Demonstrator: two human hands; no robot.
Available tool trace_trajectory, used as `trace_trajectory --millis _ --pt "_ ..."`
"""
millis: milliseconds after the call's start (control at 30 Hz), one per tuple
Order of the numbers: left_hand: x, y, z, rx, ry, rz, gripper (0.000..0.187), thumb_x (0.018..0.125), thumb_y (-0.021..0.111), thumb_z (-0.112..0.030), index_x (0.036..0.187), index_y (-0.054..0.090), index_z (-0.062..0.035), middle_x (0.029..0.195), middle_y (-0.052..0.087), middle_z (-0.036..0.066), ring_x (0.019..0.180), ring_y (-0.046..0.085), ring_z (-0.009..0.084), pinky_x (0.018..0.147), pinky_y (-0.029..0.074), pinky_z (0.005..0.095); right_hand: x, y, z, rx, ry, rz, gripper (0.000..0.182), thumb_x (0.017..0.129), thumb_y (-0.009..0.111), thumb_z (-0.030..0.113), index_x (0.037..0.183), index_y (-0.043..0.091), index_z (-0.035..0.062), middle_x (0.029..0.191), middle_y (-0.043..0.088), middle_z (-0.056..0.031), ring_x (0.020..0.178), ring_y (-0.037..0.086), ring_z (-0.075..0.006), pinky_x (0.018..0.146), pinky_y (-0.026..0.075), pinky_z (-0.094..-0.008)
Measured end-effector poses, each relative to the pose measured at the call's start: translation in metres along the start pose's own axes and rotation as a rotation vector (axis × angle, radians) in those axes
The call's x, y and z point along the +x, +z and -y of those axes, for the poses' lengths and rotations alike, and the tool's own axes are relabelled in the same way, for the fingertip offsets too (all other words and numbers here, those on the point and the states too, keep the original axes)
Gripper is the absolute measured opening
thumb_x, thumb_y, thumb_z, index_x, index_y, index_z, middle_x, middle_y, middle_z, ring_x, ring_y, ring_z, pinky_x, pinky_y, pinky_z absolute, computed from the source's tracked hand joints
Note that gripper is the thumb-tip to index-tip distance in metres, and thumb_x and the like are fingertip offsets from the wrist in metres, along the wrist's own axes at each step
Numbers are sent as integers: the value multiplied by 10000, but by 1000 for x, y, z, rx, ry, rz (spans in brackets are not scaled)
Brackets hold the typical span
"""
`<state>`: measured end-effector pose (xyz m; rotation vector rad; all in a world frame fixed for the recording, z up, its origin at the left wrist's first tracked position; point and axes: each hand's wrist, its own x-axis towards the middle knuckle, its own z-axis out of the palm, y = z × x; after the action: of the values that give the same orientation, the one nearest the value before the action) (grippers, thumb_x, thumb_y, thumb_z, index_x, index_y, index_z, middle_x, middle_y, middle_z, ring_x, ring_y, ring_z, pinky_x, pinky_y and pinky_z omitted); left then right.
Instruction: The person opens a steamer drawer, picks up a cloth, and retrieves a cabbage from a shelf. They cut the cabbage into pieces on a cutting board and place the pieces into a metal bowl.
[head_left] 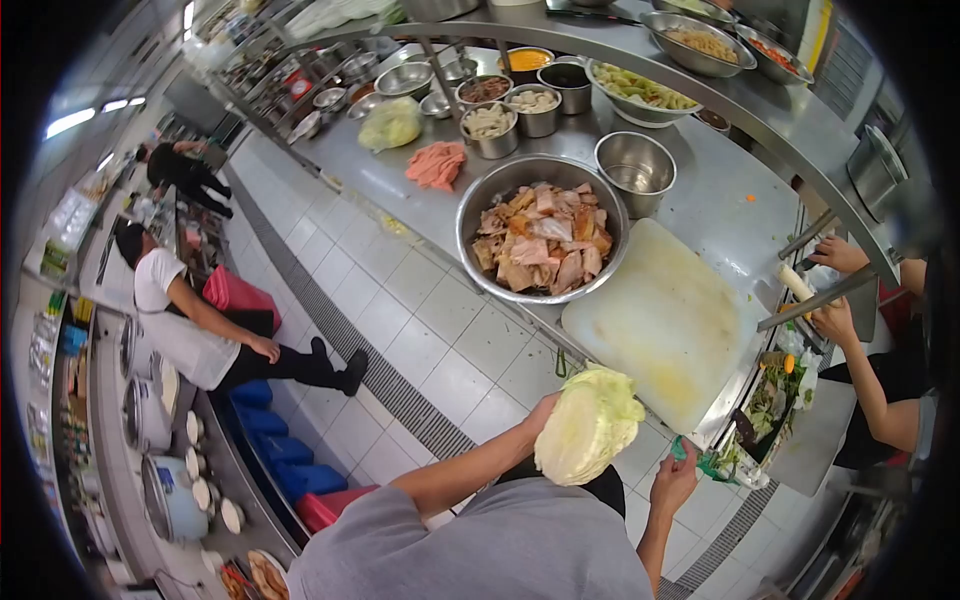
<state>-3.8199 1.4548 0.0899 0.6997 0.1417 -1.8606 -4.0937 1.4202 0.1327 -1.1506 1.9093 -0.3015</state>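
Observation:
My left hand (543, 414) is closed around a pale green cabbage (588, 428) from its left side, in front of my grey shirt; most of my fingers are hidden behind it. The cabbage's broad whitish face is turned up towards me. Off to the right, my right hand (675, 478) has its fingers closed on green plastic-looking material (708, 460) beside the counter's near corner. A stained white cutting board (655, 320) lies on the counter beyond both hands. Left of the board, a large steel bowl (470, 255) holds chunks of cooked meat.
An empty steel pot (636, 170) and a pink cloth (435, 165) are on the counter. A metal shelf (590, 45) runs above it. At right, another person's hands (835, 290) hold a pale stick-shaped item near a scrap bin (765, 410). Another person (190, 310) stands left.

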Motion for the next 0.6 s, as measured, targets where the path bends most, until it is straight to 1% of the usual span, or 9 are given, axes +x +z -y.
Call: trace_trajectory --millis 67,100,167,233,300,400,467,567,600 --pt "13 0 19 66 -1 25 402 992 420 -284 1219 593 -1 1138 677 143 1008 671 247 912 534 386 -7 -2 -40 -33 -467 -124 653 865 646 109 1465 389 92 1375 514 -203 1188 560 -272 911 484 -368" --pt "23 -8 27 68 -1 21 402 992 420 -284 1219 593 -1 1138 677 143 1008 671 247 912 534 386 -7 -4 -51 -30 -465 -120 653 865 646 109 1465 389 92 1375 514 -203 1188 560 -272 911 484 -368" --pt "37 -19 57 29 12 109 414 988 441 -291 1251 580 -3 1183 659 159 1057 650 289 956 513 427 -21 -20 -64 478 -317 86 635 913 624 210 1483 363 105 1428 467 -184 1240 528 -298 932 480 -390" --pt "20 28 74 94 -15 -32 436 990 419 -291 1272 560 11 1220 638 177 1100 629 328 986 495 465 -55 -44 -51 674 -199 186 637 979 512 428 1511 311 139 1486 394 -172 1284 485 -320 921 491 -426" --pt "32 22 104 -32 -128 169 457 994 396 -293 1293 537 22 1243 619 201 1128 610 367 1007 479 498 -74 -63 -64 750 -184 274 705 986 453 511 1544 206 158 1548 276 -181 1313 455 -333 894 523 -433" --pt "31 57 165 171 -21 120 478 999 382 -303 1328 501 22 1267 598 218 1136 606 368 993 495 487 -105 -87 -89 772 -199 343 825 956 595 386 1567 92 151 1576 206 -172 1315 449 -289 878 548 -389" --pt "30 74 218 295 -34 128 481 1001 381 -306 1336 492 20 1266 596 220 1130 610 364 982 505 477 -110 -106 -121 1150 -77 452 853 952 613 377 1565 77 124 1558 245 -160 1341 422 -270 936 524 -411" --pt "38 119 294 380 42 187 448 992 402 -231 1369 453 5 1296 571 197 1141 604 325 974 509 433 -118 -147 -178 1268 -236 340 878 936 636 385 1565 83 124 1528 301 -158 1340 424 -261 991 487 -403" --pt "34 136 318 491 170 190 456 965 445 -152 1398 426 -10 1313 553 170 1166 580 290 994 482 390 -118 -151 -200 1307 -292 182 851 896 690 310 1542 178 95 1457 403 -144 1306 458 -251 1027 452 -394"
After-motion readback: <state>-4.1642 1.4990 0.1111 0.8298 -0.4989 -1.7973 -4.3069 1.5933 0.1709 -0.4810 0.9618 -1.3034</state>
